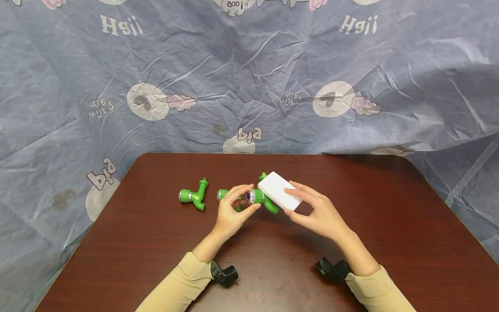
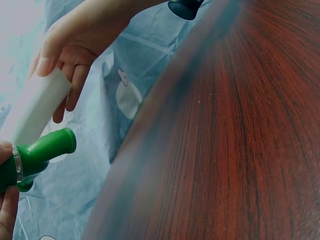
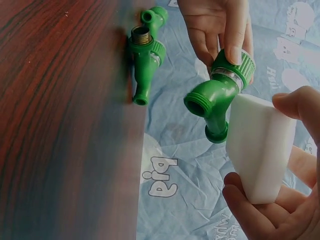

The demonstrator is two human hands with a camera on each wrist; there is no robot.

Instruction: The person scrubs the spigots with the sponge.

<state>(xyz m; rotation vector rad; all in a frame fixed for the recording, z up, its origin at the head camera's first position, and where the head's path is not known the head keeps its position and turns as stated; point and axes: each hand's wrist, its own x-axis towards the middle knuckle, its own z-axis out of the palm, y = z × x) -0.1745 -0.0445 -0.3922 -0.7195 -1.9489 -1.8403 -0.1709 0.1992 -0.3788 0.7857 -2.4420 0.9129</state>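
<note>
Head view: left hand [image 1: 229, 216] pinches the ribbed knob [image 1: 257, 197] of 1 green faucet [image 1: 270, 205], thumb and fingers curled in narrowly around it; faucet is raised off the brown table [image 1: 117, 268]. Right hand [image 1: 319, 213] grips a white block [image 1: 280, 190] between thumb and fingers, block tilted and overlapping the faucet body. 2 other faucets lie to the left: the far-left faucet [image 1: 196, 197] in plain sight, the 2nd faucet [image 1: 222, 194] partly behind the left hand. Their place presumably leaves the middle free for both hands. Left wrist view: left fingertips only at the frame edge, pressed around the knob; green spout juts out uncovered, which is probably why the hold is at the knob end. Right thumb bears on the block; the other fingers extend past it, more loosely. Right wrist view: block held by its edges, thumb opposite fingers, spaced to the block's width, likely to keep its faucet-facing side bare. Block stands right beside the faucet; cannot tell whether they touch. The 2 table faucets sit close together, 1 showing a threaded brass end.
</note>
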